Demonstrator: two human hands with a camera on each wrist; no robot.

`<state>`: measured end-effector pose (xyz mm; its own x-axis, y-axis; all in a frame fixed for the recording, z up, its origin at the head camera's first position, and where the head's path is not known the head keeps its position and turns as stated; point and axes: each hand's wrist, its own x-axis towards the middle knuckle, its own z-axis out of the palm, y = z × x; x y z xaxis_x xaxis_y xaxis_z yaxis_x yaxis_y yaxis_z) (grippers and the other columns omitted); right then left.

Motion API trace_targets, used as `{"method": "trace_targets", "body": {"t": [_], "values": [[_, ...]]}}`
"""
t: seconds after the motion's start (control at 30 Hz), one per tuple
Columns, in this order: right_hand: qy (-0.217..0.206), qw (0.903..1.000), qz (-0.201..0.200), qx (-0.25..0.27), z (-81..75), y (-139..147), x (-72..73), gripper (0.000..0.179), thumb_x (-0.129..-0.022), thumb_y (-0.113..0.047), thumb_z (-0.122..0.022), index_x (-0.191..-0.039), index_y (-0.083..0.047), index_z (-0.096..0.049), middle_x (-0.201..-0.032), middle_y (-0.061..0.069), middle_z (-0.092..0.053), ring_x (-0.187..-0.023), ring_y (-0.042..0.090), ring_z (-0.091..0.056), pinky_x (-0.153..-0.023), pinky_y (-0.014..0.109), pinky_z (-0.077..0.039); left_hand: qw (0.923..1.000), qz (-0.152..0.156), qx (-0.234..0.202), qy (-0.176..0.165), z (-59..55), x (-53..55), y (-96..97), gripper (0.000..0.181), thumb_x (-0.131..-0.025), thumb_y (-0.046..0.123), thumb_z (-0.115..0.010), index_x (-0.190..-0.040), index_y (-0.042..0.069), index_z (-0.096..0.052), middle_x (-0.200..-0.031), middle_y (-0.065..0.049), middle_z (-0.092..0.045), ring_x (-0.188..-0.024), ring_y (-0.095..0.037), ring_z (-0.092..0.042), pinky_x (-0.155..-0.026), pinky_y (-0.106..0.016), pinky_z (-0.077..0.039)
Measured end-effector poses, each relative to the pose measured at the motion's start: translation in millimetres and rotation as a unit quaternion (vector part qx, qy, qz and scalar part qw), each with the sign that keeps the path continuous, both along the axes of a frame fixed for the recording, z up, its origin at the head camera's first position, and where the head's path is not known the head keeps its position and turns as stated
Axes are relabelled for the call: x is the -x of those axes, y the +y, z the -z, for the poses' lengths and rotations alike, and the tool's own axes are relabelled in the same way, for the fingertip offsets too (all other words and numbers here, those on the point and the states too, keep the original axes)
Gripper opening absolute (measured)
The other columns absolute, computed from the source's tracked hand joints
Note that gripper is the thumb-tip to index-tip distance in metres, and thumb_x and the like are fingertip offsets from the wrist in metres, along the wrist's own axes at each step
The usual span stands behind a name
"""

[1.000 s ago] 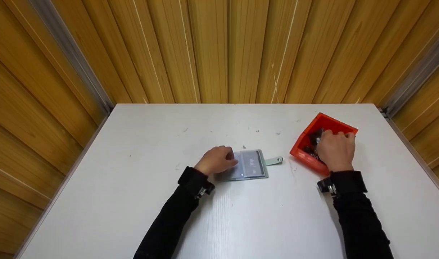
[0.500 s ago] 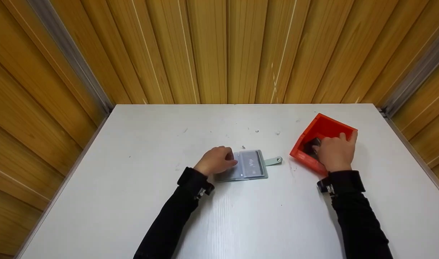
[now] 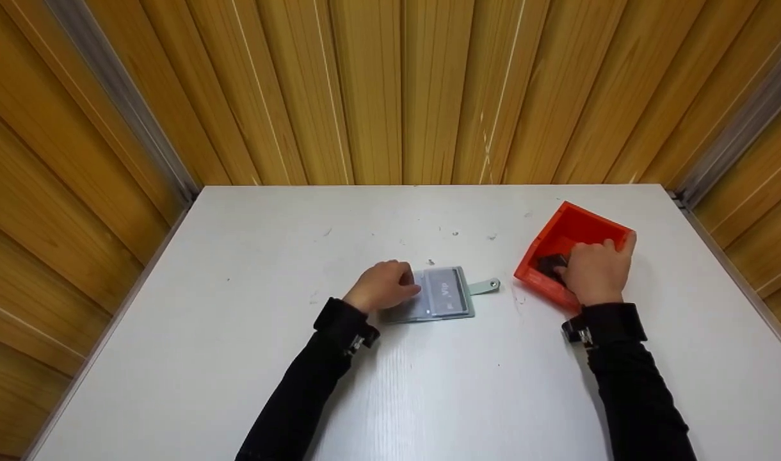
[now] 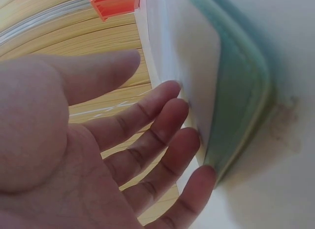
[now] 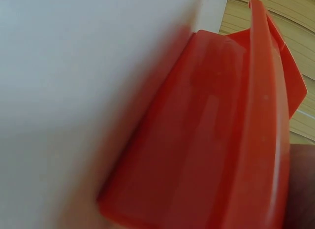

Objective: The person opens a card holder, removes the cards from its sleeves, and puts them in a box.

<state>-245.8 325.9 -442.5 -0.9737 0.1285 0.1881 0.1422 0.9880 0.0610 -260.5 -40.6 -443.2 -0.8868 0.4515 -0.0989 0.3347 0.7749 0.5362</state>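
Note:
A mint-green card holder (image 3: 436,296) lies opened flat on the table, its clear sleeves showing a grey card marked "VIP". Its snap strap (image 3: 485,286) points right. My left hand (image 3: 384,285) rests over the holder's left part; in the left wrist view its loosely bent fingertips (image 4: 189,140) touch the holder's edge, with the thumb apart. My right hand (image 3: 596,272) reaches into a red-orange plastic bin (image 3: 586,227), fingers down inside. Dark small items (image 3: 550,266) lie by its thumb; I cannot tell whether it grips one. The bin's wall hides most of that hand in the right wrist view.
The white table (image 3: 237,358) carries small scuffs and specks. Wood-patterned panels (image 3: 371,89) rise behind and along both sides, with metal corner strips (image 3: 125,96). Black cuffs with cameras sit on both wrists.
The right hand has worked about inside the bin, its fingers shifting and the dark items moving down beside its thumb. The left hand and the card holder have stayed in place.

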Motion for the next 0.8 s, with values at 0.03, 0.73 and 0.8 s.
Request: {"method": "trace_targets", "body": {"t": [0.03, 0.73, 0.8], "values": [[0.001, 1.0, -0.001, -0.001, 0.2, -0.2, 0.4, 0.042, -0.082, -0.033, -0.084, -0.089, 0.007, -0.073, -0.079, 0.029, -0.067, -0.116, 0.059, -0.054, -0.118, 0.075, -0.007, 1.0, -0.001, 0.002, 0.0, 0.1, -0.2, -0.2, 0.019, -0.098, 0.027, -0.069, -0.096, 0.008, -0.066, -0.084, 0.0, -0.055, -0.08, -0.017, -0.051, -0.074, -0.031, -0.041], [-0.039, 0.9452, -0.228, 0.231, -14.6, -78.9, -5.1, 0.054, -0.099, -0.034, -0.07, -0.149, -0.018, -0.057, -0.079, 0.003, -0.063, -0.069, 0.019, -0.053, -0.062, 0.031, -0.043, 0.9999, 0.002, 0.014, 0.007, -0.6, 0.4, 5.6, 0.021, -0.098, 0.029, -0.07, -0.098, 0.008, -0.068, -0.084, 0.0, -0.056, -0.079, -0.016, -0.051, -0.073, -0.031, -0.042], [-0.112, 0.9356, -0.243, 0.231, -8.2, -85.9, -6.0, 0.058, -0.099, -0.039, -0.07, -0.152, -0.023, -0.052, -0.082, 0.002, -0.062, -0.072, 0.018, -0.053, -0.063, 0.03, -0.043, 0.9999, 0.001, 0.017, 0.005, -0.4, 0.4, 6.3, 0.021, -0.098, 0.029, -0.07, -0.098, 0.008, -0.068, -0.084, 0.0, -0.057, -0.079, -0.016, -0.051, -0.074, -0.031, -0.042]]}}
